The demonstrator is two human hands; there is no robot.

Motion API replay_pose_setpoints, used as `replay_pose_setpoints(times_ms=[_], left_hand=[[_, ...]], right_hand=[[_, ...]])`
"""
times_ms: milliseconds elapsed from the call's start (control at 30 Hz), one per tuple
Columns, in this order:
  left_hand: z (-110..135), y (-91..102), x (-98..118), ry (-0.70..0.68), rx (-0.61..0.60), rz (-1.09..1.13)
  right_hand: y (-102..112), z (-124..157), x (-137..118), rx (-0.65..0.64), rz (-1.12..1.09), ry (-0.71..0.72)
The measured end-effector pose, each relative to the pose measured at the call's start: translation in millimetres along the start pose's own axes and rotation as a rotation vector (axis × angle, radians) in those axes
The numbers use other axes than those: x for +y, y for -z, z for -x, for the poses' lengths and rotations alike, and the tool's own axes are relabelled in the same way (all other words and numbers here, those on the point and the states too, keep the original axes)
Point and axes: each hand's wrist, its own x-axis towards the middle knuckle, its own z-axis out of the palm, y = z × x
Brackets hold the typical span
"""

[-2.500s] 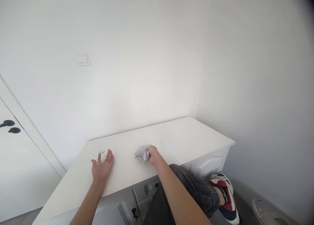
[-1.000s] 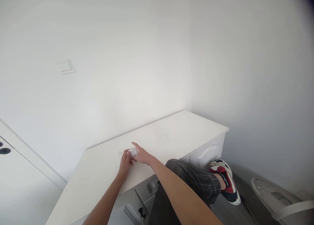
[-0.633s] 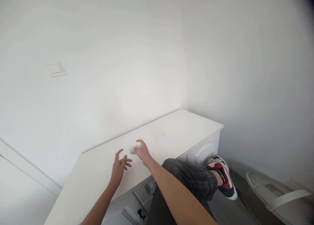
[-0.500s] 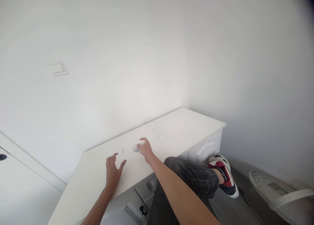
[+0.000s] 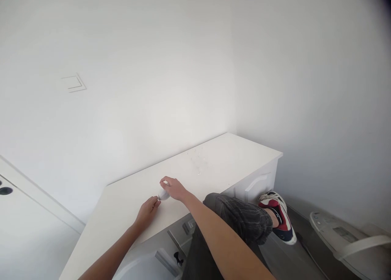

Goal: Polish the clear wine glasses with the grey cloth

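Observation:
My right hand (image 5: 173, 188) grips a small, whitish, rounded object (image 5: 164, 194) over the white cabinet top (image 5: 244, 157). Its narrow end points left, and its kind is too blurred to tell. Just to the left, my left hand (image 5: 148, 210) has its thumb and fingertips pinched together at that narrow end. Whatever lies between those fingertips is too small to make out. Several tiny clear bits (image 5: 199, 162) are scattered on the cabinet top beyond my right hand.
White walls meet behind the cabinet, with a switch plate (image 5: 73, 83) on the left one. A leg in dark trousers (image 5: 238, 219) and a sneaker (image 5: 279, 219) are at the cabinet's front. A pale appliance with a handle (image 5: 348, 239) stands lower right.
My left hand has gone from spread fingers to a pinch, moving right. My right hand has brought the whitish object left and nearer. The small clear piece between the hands no longer shows.

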Motion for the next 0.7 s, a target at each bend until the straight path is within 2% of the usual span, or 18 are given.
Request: replay_pose_setpoints(times_ms=[100, 200, 300, 367, 600, 700], left_hand=[[0, -1.7, -2, 0.029, 0.017, -0.011], [-1, -1.9, -4, 0.057, 0.025, -0.014], [-1, 0.3, -5, 0.046, 0.022, 0.005], [-2, 2.2, -4, 0.034, 0.019, 0.016], [-3, 3.0, 6, 0.066, -0.011, -0.072], [-2, 2.3, 9, 0.060, -0.019, -0.089]], right_hand=[[1, 0, -1, 0.024, 0.030, -0.018], [4, 0, 0, -0.036, 0.014, -0.092], [6, -2, 4, -0.098, 0.010, -0.072], [4, -5, 7, -0.088, -0.006, -0.049], [-7, -19, 11, 0.154, -0.013, -0.078], [-9, -20, 11, 0.214, -0.018, -0.094]])
